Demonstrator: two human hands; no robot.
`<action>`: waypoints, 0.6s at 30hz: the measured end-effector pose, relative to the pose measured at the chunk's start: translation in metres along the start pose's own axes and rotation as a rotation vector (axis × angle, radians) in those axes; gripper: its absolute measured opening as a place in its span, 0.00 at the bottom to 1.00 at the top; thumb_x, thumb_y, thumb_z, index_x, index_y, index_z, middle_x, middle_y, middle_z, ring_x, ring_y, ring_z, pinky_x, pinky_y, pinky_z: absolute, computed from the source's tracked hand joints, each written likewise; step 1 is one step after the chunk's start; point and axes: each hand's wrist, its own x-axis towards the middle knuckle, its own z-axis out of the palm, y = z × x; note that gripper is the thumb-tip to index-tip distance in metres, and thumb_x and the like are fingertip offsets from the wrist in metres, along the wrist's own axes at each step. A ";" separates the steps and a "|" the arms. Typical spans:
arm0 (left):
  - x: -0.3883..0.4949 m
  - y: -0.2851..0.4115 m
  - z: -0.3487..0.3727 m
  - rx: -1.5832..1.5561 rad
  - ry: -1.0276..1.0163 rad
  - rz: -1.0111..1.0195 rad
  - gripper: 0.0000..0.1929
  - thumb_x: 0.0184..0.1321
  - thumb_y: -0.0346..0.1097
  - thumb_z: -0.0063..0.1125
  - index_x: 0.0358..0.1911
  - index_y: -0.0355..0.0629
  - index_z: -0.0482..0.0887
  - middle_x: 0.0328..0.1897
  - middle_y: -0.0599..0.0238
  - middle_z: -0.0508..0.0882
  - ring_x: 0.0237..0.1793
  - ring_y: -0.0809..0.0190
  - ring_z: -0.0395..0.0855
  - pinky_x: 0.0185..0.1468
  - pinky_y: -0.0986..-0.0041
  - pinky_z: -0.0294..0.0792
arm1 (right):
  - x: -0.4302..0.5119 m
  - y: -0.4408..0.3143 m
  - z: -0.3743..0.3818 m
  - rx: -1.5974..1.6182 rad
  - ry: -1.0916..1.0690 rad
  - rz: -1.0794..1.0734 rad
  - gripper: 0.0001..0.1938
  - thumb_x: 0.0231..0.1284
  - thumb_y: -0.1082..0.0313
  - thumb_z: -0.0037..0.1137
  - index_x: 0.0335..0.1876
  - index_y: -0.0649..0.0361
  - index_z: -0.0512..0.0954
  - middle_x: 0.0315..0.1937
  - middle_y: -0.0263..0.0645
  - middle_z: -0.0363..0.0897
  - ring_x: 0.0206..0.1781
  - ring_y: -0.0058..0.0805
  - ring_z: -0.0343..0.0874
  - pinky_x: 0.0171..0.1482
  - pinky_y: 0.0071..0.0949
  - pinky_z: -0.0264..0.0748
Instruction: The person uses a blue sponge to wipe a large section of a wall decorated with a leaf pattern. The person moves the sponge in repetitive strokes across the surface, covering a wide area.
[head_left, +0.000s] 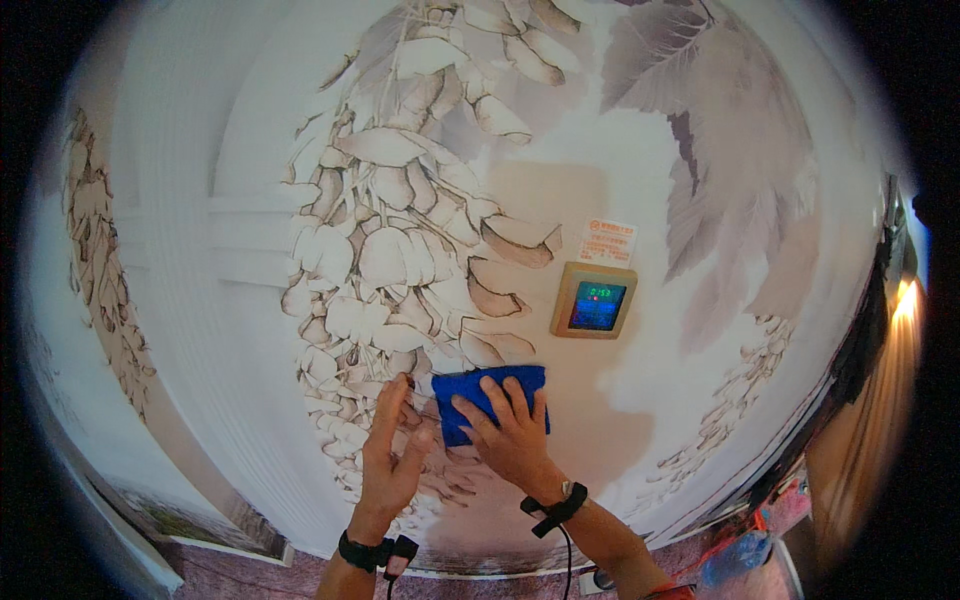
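Note:
A wall covering (420, 255) printed with pale petals and leaves fills most of the view. My right hand (510, 435) lies with spread fingers on a folded blue cloth (457, 386), pressing it flat against the printed surface. To its left, my left hand (394, 457) is raised near the wall with its fingers apart and nothing in it; whether its fingertips touch the surface I cannot tell. Both wrists wear black bands with small devices and cables. Above and right of the cloth is a square wall panel (557, 307) with a lit display, and a paper label (609, 241) bearing writing sits above it.
A glowing light (907, 292) and a tan curtain (862, 450) stand at the far right. Low on the right are a blue translucent plastic item (736, 559) and a red cord or strap. Pinkish patterned flooring (232, 574) shows along the bottom edge.

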 end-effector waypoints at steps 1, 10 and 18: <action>0.000 0.000 -0.001 0.031 -0.002 0.026 0.36 0.79 0.40 0.63 0.85 0.35 0.65 0.89 0.45 0.68 0.89 0.44 0.59 0.88 0.53 0.50 | 0.003 0.000 -0.001 -0.004 0.038 0.015 0.34 0.66 0.56 0.71 0.79 0.31 0.76 0.81 0.37 0.68 0.79 0.47 0.67 0.71 0.63 0.63; -0.001 -0.002 -0.003 0.009 -0.024 0.007 0.35 0.80 0.40 0.62 0.84 0.34 0.65 0.90 0.44 0.66 0.90 0.43 0.58 0.89 0.52 0.50 | 0.072 -0.009 -0.005 0.073 0.167 0.055 0.35 0.65 0.57 0.74 0.80 0.35 0.76 0.88 0.42 0.61 0.87 0.50 0.60 0.75 0.71 0.58; 0.001 -0.005 -0.011 0.134 -0.107 0.077 0.35 0.82 0.36 0.56 0.87 0.35 0.60 0.91 0.45 0.63 0.89 0.47 0.59 0.89 0.55 0.53 | 0.115 -0.004 -0.029 0.053 0.275 0.155 0.32 0.71 0.55 0.69 0.80 0.38 0.75 0.88 0.48 0.58 0.87 0.57 0.57 0.78 0.74 0.54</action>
